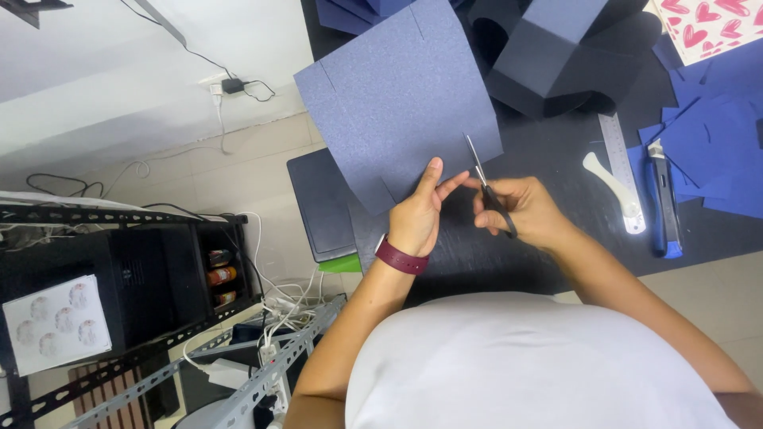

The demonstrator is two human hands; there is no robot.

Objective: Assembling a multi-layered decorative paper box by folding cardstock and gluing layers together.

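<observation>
My left hand (420,213) pinches the near edge of a large dark blue card sheet (397,95) lying over the black table (556,151). A maroon band sits on that wrist. My right hand (520,210) grips black-handled scissors (485,179), whose blades point away from me and bite into the sheet's near right edge. The sheet shows short slits at its top and lower left.
A folded dark blue box (556,56) stands behind the sheet. To the right lie a steel ruler (621,155), a white bone folder (610,179), a blue utility knife (662,199) and blue card scraps (715,143). A black shelf rack (119,278) and cables stand at left.
</observation>
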